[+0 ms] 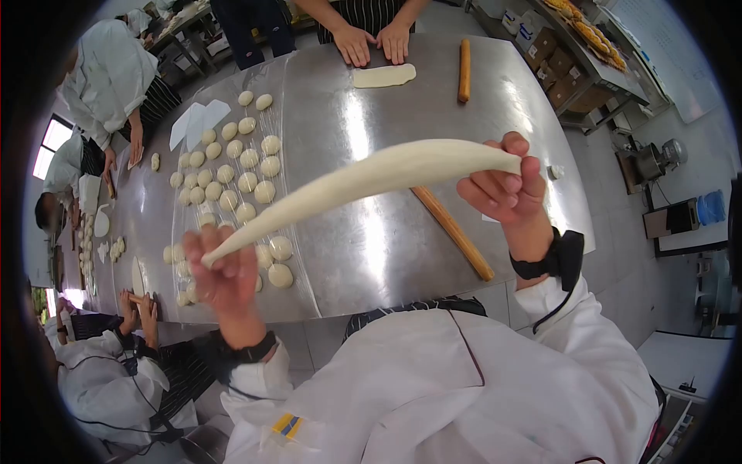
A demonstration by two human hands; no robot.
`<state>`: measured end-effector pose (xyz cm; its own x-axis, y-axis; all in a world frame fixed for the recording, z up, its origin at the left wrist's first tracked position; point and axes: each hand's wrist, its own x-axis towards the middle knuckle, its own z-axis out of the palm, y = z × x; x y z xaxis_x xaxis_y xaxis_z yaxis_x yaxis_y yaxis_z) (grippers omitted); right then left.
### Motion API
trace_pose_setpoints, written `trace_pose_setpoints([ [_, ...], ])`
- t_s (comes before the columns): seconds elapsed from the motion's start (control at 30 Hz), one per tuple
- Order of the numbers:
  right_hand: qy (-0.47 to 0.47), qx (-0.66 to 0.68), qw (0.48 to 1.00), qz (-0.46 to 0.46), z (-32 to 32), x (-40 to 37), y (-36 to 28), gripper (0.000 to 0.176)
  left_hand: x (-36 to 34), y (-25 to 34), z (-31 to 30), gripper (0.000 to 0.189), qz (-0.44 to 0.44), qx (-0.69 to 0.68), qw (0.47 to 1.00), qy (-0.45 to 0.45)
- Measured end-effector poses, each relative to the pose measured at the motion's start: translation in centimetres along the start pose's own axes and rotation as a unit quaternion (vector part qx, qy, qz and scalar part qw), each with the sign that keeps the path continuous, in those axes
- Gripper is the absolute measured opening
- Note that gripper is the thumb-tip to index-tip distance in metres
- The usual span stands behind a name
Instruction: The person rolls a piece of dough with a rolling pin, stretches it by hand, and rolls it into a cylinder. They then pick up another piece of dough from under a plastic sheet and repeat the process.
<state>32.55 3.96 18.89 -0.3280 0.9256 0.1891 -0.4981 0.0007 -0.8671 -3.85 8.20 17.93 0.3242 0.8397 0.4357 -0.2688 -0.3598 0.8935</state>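
I hold a long, flattened strip of white dough [363, 182] up in the air over the steel table [371, 240]. My left hand [224, 274] pinches its narrow lower end. My right hand [506, 185] grips the wider upper end between thumb and fingers. The strip sags slightly between them. A wooden rolling pin [456, 234] lies on the table just below my right hand.
Several round dough balls [239, 174] sit in rows on plastic film at the left. Across the table another person's hands [375, 42] rest by a flat dough piece [384, 75] and a second rolling pin [464, 71]. More people work at left.
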Motion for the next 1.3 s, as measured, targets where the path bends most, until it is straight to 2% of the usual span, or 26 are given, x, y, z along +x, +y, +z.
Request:
trace_pose_setpoints([
  [0.07,0.044,0.119,0.988,0.085,-1.1,0.4,4.5,0.014,-1.1,-5.2,1.3,0.009,-0.18,0.038,0.982,-0.05],
  [0.1,0.083,-0.336,0.905,0.247,-0.9,0.8,7.3,0.017,-2.1,-7.4,1.7,0.01,-0.268,0.055,0.959,-0.077],
  [0.13,0.013,-0.648,0.746,0.153,-2.7,-1.3,10.7,0.02,-4.5,-9.2,1.9,0.013,-0.231,0.265,0.924,-0.148],
  [0.17,0.012,-0.65,0.745,0.148,-1.9,-2.1,10.9,0.02,-6.0,-10.4,2.0,0.016,-0.175,0.463,0.843,-0.209],
  [0.2,0.068,-0.604,0.772,0.184,-1.1,-2.9,10.9,0.02,-5.7,-10.4,2.4,0.016,-0.17,0.464,0.845,-0.205],
  [0.23,0.124,-0.548,0.794,0.23,-0.4,-3.9,11.1,0.021,-6.3,-9.8,3.1,0.018,-0.243,0.418,0.865,-0.138],
  [0.27,0.124,-0.54,0.794,0.248,0.3,-5.1,11.4,0.021,-7.9,-9.0,3.7,0.021,-0.325,0.365,0.869,-0.073],
  [0.3,0.105,-0.548,0.794,0.24,0.4,-5.2,11.3,0.02,-8.5,-8.9,3.7,0.021,-0.332,0.362,0.868,-0.074],
  [0.4,0.071,-0.598,0.772,0.205,-0.3,-2.3,9.7,0.02,-5.7,-8.9,2.6,0.019,-0.241,0.419,0.87,-0.098],
  [0.47,0.059,-0.634,0.747,0.194,0.1,-0.6,7.1,0.021,-3.0,-7.0,1.7,0.019,-0.116,0.562,0.8,-0.177],
  [0.5,0.043,-0.585,0.785,0.198,1.0,0.4,4.5,0.022,-1.6,-5.1,1.4,0.019,-0.106,0.564,0.8,-0.174],
  [0.57,0.03,-0.539,0.819,0.194,1.5,1.3,1.5,0.023,0.5,-1.4,0.8,0.017,-0.187,0.292,0.921,-0.178],
  [0.6,0.028,-0.37,0.912,0.175,1.3,1.0,0.5,0.023,0.7,-1.2,0.5,0.017,-0.178,0.294,0.922,-0.18],
  [0.63,0.022,-0.188,0.971,0.148,1.1,0.7,-0.2,0.023,0.4,-1.2,0.2,0.015,-0.145,0.044,0.98,-0.127],
  [0.67,0.023,-0.193,0.971,0.142,0.2,0.4,0.7,0.023,0.1,-1.3,0.1,0.013,-0.105,-0.21,0.97,-0.067],
  [0.7,0.063,-0.064,0.986,0.137,-1.5,-0.1,3.1,0.023,-0.4,-2.5,0.1,0.013,-0.099,-0.21,0.97,-0.071],
  [0.73,0.1,0.067,0.984,0.131,-2.7,-0.5,5.1,0.023,-1.1,-4.9,-0.1,0.014,-0.199,-0.089,0.976,-0.01],
  [0.77,0.123,-0.237,0.951,0.154,-2.3,-0.7,6.7,0.022,-2.1,-7.4,-0.3,0.014,-0.294,0.035,0.954,0.055],
  [0.8,0.135,-0.517,0.83,0.161,-1.7,-1.1,8.2,0.022,-3.8,-10.0,-0.2,0.015,-0.302,0.178,0.935,0.053],
  [0.83,0.105,-0.612,0.764,0.176,-1.5,-1.9,9.3,0.022,-5.2,-11.5,0.1,0.016,-0.303,0.319,0.897,0.051],
  [0.87,0.076,-0.698,0.686,0.188,-1.3,-2.7,10.1,0.022,-5.8,-11.2,0.6,0.016,-0.298,0.321,0.897,0.052],
  [0.97,0.104,-0.627,0.749,0.187,-0.9,-4.7,10.9,0.022,-7.2,-10.2,2.4,0.013,-0.337,0.332,0.881,0.026],
  [1.1,0.075,-0.633,0.751,0.171,1.5,-3.9,9.3,0.02,-6.4,-7.9,4.8,0.015,-0.352,0.296,0.888,-0.03],
  [1.17,0.012,-0.537,0.83,0.152,3.4,-3.1,8.3,0.018,-5.7,-6.5,6.8,0.016,-0.355,0.263,0.894,-0.074],
  [1.23,-0.028,-0.518,0.847,0.115,4.3,-2.8,8.7,0.024,-5.3,-5.9,8.4,0.025,-0.26,0.185,0.937,-0.14],
  [1.3,-0.058,-0.453,0.882,0.119,5.7,-2.6,8.0,0.038,-5.1,-5.5,9.2,0.034,-0.205,0.222,0.938,-0.172],
])
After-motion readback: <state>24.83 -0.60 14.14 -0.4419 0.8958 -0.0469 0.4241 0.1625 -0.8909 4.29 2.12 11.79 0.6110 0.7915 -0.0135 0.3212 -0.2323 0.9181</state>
